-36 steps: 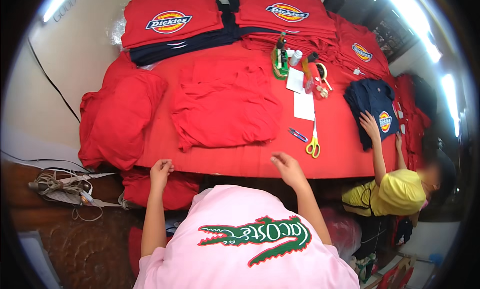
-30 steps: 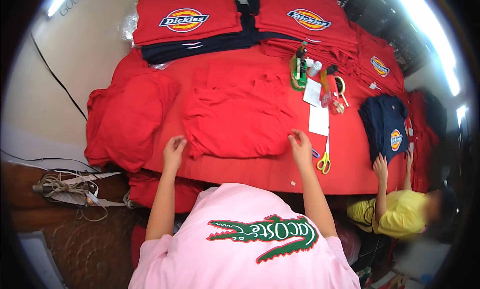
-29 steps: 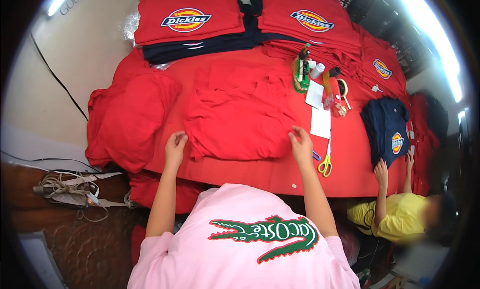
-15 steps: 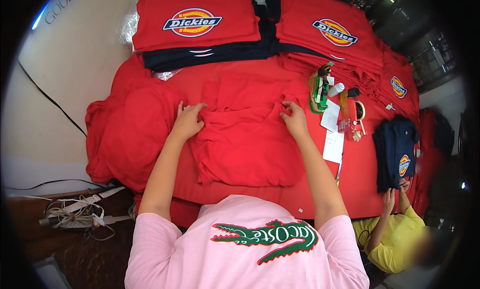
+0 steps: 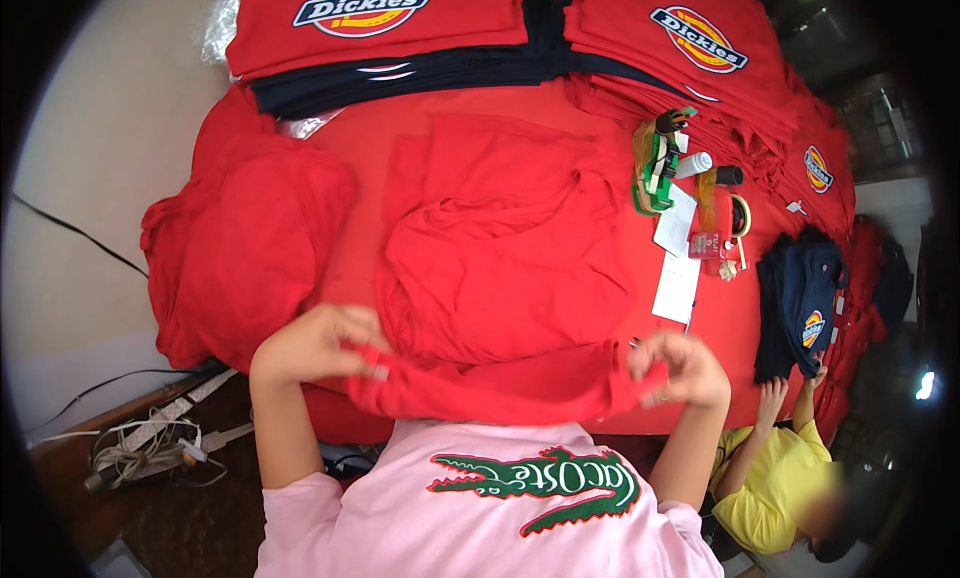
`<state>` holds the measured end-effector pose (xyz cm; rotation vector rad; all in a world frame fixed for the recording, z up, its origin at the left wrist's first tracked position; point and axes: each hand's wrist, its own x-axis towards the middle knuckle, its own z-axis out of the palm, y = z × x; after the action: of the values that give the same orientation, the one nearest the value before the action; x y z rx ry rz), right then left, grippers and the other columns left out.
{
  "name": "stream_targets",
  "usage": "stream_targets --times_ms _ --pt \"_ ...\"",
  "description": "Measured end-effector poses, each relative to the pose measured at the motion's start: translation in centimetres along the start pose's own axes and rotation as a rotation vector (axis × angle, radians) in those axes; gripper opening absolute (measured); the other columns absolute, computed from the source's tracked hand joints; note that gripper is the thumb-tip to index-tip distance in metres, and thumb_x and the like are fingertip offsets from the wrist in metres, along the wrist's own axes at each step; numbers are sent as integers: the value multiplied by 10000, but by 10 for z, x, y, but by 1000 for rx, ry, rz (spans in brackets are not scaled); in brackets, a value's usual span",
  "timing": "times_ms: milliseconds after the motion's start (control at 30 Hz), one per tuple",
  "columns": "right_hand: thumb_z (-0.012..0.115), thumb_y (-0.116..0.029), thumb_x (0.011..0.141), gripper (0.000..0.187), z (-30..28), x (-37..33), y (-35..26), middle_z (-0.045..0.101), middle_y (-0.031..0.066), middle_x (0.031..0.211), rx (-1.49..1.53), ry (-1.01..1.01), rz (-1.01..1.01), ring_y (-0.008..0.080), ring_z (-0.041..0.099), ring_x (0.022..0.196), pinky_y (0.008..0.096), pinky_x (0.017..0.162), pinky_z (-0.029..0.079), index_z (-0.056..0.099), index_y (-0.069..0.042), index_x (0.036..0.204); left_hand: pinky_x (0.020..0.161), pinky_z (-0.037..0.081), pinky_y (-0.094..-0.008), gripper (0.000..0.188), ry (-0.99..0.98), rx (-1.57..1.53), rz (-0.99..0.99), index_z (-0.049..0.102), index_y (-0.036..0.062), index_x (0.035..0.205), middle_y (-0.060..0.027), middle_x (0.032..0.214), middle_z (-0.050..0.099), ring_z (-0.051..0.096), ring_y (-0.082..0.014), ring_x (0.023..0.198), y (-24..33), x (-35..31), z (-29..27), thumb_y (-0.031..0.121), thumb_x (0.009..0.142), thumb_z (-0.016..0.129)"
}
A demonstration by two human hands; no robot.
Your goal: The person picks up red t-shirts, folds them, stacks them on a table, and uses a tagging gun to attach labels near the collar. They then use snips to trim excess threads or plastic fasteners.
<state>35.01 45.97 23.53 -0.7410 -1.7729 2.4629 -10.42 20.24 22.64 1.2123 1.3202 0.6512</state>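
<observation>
A red shirt point(image 5: 510, 278), its kind told only by its soft knit look, lies spread and creased in front of me. Its near edge is lifted into a loose fold close to my chest. At the left end of that fold, my left hand point(image 5: 335, 343) pinches the cloth, its fingers slightly blurred. My right hand point(image 5: 682, 370) grips the other end between thumb and fingers. Beneath the far side of the shirt lies another flat layer of red cloth point(image 5: 520, 138).
Left of the shirt is a heaped red garment pile point(image 5: 250, 243). Folded red stacks point(image 5: 480, 18) line the far side. Tape dispenser point(image 5: 655, 168), papers point(image 5: 676, 290) and tape roll point(image 5: 741, 216) lie right. A co-worker in yellow point(image 5: 775, 478) handles navy garments point(image 5: 795, 298). Cables point(image 5: 150, 448) lie lower left.
Both my hands have come from the shirt's far part back toward my chest and now hold its near edge, raised. The view has shifted slightly.
</observation>
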Motion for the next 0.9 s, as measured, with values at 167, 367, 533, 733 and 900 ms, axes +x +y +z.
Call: stream_targets --times_ms 167,367,533,733,900 --pt "745 95 806 455 -17 133 -9 724 78 1106 -706 610 -224 207 671 1031 334 958 550 705 -7 1248 1060 496 -439 205 492 599 85 760 17 1025 -126 1202 708 664 -308 1180 -33 102 -8 87 837 804" --pt "692 104 807 533 -70 221 34 697 148 1232 -1172 754 -378 380 665 1143 417 939 565 682 -43 1319 1201 387 -510 257 469 923 46 732 70 1067 -102 1226 687 637 -291 1231 -54 155 -12 79 818 795" --pt "744 26 733 443 -60 200 30 703 88 1029 -1363 770 -345 314 628 1039 439 1065 431 740 -111 1154 1047 459 -456 283 561 613 -35 722 52 1036 -83 983 670 671 -300 980 -67 140 -7 67 773 827" --pt "660 87 664 216 -9 80 -18 721 91 956 -633 312 -209 316 670 1149 447 1077 460 674 -43 836 958 518 -431 310 40 253 -55 723 13 1018 -116 1019 710 701 -316 1020 -25 70 -2 128 771 870" --pt "660 98 710 307 -31 12 -12 714 93 1050 -142 194 -95 255 683 1179 381 1082 486 685 -10 997 1069 497 -416 301 -204 -206 206 675 10 954 -134 1242 739 683 -305 1184 -7 50 -18 99 775 899"
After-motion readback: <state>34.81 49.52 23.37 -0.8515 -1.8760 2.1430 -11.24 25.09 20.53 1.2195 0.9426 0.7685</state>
